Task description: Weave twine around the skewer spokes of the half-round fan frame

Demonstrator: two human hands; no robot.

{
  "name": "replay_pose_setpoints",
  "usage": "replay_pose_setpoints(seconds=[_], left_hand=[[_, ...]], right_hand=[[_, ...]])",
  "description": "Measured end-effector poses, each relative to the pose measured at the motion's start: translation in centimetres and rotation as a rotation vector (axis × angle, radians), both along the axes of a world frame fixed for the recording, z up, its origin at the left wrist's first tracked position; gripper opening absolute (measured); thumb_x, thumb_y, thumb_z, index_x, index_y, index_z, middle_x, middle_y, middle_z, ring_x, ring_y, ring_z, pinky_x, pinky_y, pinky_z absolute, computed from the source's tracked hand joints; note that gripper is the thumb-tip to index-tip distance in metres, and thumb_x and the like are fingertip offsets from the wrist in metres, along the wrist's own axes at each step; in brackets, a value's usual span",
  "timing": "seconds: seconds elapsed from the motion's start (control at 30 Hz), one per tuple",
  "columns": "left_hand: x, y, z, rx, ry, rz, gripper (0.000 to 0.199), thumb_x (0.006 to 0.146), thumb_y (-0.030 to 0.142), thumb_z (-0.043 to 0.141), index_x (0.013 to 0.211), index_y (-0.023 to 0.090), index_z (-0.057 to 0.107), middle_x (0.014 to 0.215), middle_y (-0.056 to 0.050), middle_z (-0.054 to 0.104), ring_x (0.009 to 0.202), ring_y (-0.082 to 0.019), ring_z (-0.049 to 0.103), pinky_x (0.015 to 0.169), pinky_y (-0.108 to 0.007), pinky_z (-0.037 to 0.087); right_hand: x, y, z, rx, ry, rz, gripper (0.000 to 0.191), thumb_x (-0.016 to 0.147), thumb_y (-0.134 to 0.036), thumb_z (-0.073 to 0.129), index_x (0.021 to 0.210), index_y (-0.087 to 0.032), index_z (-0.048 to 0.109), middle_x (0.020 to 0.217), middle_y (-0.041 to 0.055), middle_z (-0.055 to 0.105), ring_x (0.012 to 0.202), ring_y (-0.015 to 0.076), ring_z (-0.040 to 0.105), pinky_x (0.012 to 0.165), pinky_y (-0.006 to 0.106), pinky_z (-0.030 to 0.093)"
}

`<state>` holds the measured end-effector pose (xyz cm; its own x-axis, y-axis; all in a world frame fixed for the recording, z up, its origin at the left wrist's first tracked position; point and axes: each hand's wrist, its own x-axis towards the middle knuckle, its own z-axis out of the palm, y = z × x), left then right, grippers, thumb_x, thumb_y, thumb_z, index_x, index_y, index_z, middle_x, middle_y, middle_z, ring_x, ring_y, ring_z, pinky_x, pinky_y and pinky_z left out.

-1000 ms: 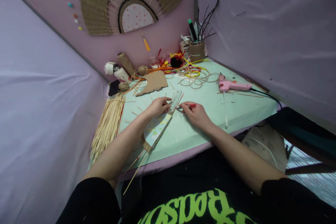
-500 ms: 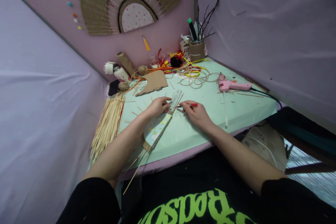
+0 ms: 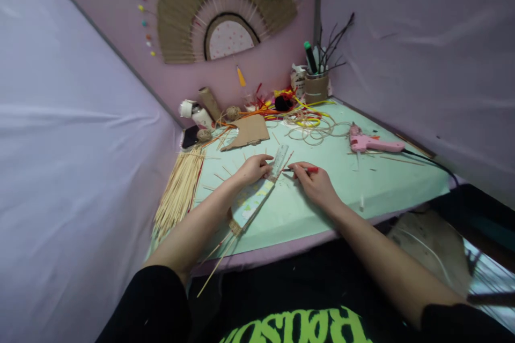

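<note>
My right hand [image 3: 313, 181] is closed round a red pen [image 3: 311, 170], its dark tip pointing left at thin sticks beside a see-through ruler [image 3: 281, 156]. My left hand [image 3: 255, 168] lies on the ruler's left side, its index finger stretched towards the ruler and the other fingers curled against it. Below the ruler, a curved piece [image 3: 251, 204] with a pale, yellow-green patterned face and twine-like brown ends rests on the table at a slant. Two thin sticks [image 3: 213, 273] stick out of its lower end past the table edge. What lies under my left fingers is hidden.
Bundled thin sticks [image 3: 177, 193] lie at the left. Behind my hands are cut cardboard [image 3: 251, 131], tangled cords [image 3: 309, 123] and a bottle [image 3: 201, 116]. A pink glue gun [image 3: 378, 143] with a cable lies right. A decorated fan [image 3: 177, 27] hangs on the back wall.
The whole view has shifted, so everything sits further right and slightly lower. My right hand with the red pen is slightly further from the ruler; my left hand stays by it.
</note>
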<state>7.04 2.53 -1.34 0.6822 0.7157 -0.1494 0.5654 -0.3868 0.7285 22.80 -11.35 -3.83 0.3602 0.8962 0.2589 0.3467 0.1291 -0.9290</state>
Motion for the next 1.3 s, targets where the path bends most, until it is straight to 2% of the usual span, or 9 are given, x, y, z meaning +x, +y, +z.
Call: replay_pose_setpoints(seconds=[0.23, 0.37, 0.47, 0.6, 0.7, 0.9, 1.07, 1.2, 1.3], left_hand=[[-1.9, 0.6, 1.8, 0.043, -0.208, 0.192, 0.044, 0.081, 0.013, 0.056, 0.125, 0.006, 0.056, 0.060, 0.005, 0.057, 0.050, -0.007, 0.049, 0.055, -0.020, 0.042], [-5.3, 3.0, 3.8, 0.118, -0.240, 0.324, 0.045, 0.081, 0.012, 0.055, 0.126, 0.006, 0.055, 0.061, 0.004, 0.058, 0.048, -0.007, 0.050, 0.053, -0.019, 0.042], [-8.9, 5.6, 4.8, 0.256, -0.119, 0.500, 0.044, 0.082, 0.017, 0.057, 0.125, 0.008, 0.056, 0.065, 0.001, 0.062, 0.052, -0.008, 0.054, 0.055, -0.019, 0.043], [-13.0, 8.5, 4.7, 0.281, 0.020, 0.641, 0.044, 0.080, 0.017, 0.060, 0.122, 0.005, 0.057, 0.063, -0.001, 0.065, 0.053, -0.010, 0.056, 0.057, -0.020, 0.044], [-14.4, 10.1, 3.9, 0.268, 0.057, 0.679, 0.041, 0.079, 0.016, 0.061, 0.118, 0.004, 0.059, 0.060, -0.002, 0.064, 0.053, -0.011, 0.057, 0.057, -0.020, 0.044], [-12.5, 12.7, 2.5, 0.235, 0.101, 0.666, 0.042, 0.083, 0.012, 0.054, 0.124, 0.005, 0.057, 0.068, -0.004, 0.066, 0.055, -0.010, 0.057, 0.058, -0.019, 0.045], [-9.1, 13.7, 2.9, 0.246, 0.164, 0.602, 0.035, 0.086, 0.018, 0.055, 0.119, 0.006, 0.061, 0.074, -0.007, 0.068, 0.064, -0.013, 0.062, 0.064, -0.023, 0.049], [-7.4, 13.1, 4.1, 0.328, 0.257, 0.563, 0.032, 0.087, 0.029, 0.057, 0.104, 0.005, 0.069, 0.091, -0.016, 0.069, 0.093, -0.024, 0.064, 0.086, -0.033, 0.047], [-6.2, 10.5, 5.3, 0.424, 0.298, 0.532, 0.041, 0.084, 0.033, 0.061, 0.117, 0.009, 0.064, 0.124, -0.019, 0.059, 0.123, -0.031, 0.049, 0.104, -0.040, 0.035]], right_hand=[[0.0, 0.2, -0.5, -0.010, -0.025, -0.001, 0.044, 0.088, -0.049, 0.044, 0.090, -0.015, 0.072, 0.072, 0.0065, 0.067, 0.068, 0.0206, 0.059, 0.067, 0.031, 0.043], [-0.1, 0.1, -0.5, -0.039, -0.032, 0.000, 0.045, 0.087, -0.049, 0.044, 0.090, -0.014, 0.072, 0.071, 0.0066, 0.066, 0.069, 0.0214, 0.059, 0.067, 0.031, 0.043], [-0.2, 0.1, -0.5, -0.053, -0.050, 0.006, 0.046, 0.087, -0.051, 0.043, 0.089, -0.015, 0.071, 0.071, 0.0069, 0.066, 0.069, 0.0220, 0.059, 0.067, 0.032, 0.043], [-0.2, 0.2, -0.4, -0.058, -0.068, 0.016, 0.046, 0.087, -0.052, 0.044, 0.089, -0.015, 0.071, 0.073, 0.0074, 0.068, 0.070, 0.0230, 0.060, 0.068, 0.033, 0.043], [-0.2, 0.2, -0.4, -0.048, -0.076, 0.018, 0.045, 0.087, -0.052, 0.044, 0.087, -0.015, 0.071, 0.071, 0.0070, 0.068, 0.069, 0.0227, 0.060, 0.068, 0.032, 0.043], [-0.3, 0.2, -0.4, -0.058, -0.057, 0.010, 0.047, 0.086, -0.052, 0.045, 0.089, -0.014, 0.072, 0.070, 0.0067, 0.067, 0.067, 0.0215, 0.059, 0.066, 0.031, 0.043], [-0.3, 0.2, -0.4, -0.053, -0.017, 0.012, 0.047, 0.087, -0.051, 0.046, 0.093, -0.012, 0.072, 0.073, 0.0072, 0.068, 0.069, 0.0206, 0.059, 0.067, 0.030, 0.043], [-0.4, 0.2, -0.3, -0.022, 0.002, 0.011, 0.046, 0.088, -0.050, 0.046, 0.092, -0.013, 0.072, 0.074, 0.0066, 0.067, 0.069, 0.0198, 0.058, 0.067, 0.030, 0.043], [-0.3, 0.1, -0.3, 0.011, 0.033, -0.005, 0.045, 0.089, -0.050, 0.047, 0.093, -0.013, 0.072, 0.074, 0.0058, 0.066, 0.068, 0.0186, 0.057, 0.067, 0.029, 0.043]])
